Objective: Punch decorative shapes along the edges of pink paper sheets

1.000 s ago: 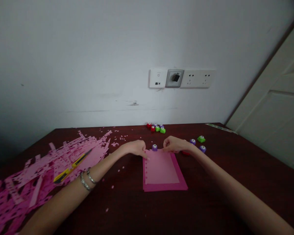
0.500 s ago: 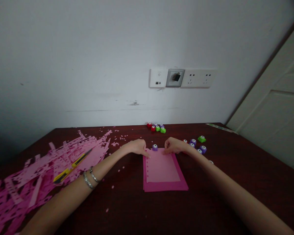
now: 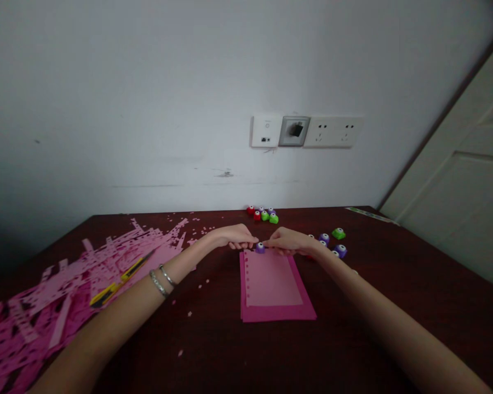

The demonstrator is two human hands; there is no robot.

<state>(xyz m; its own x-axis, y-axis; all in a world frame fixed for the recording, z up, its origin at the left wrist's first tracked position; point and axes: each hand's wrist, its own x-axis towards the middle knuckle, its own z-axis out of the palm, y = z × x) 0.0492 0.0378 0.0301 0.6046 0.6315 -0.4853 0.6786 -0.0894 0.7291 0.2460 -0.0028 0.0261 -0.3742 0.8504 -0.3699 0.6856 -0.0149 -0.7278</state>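
From here I see a row of small holes [image 3: 247, 280] down the left edge of the pale-pink rectangular paper sheet [image 3: 273, 282], which lies on larger magenta paper [image 3: 277, 314]; the right and bottom edges look unpunched. At its top edge sits a small purple plastic craft punch [image 3: 260, 249]. The left hand [image 3: 239, 237] and right hand [image 3: 287, 241] flank it, fingers mostly curled, one fingertip of each extended to it; whether they grip it, I can't tell.

Homelike room: sockets [image 3: 333, 132], panelled door [image 3: 474, 191]
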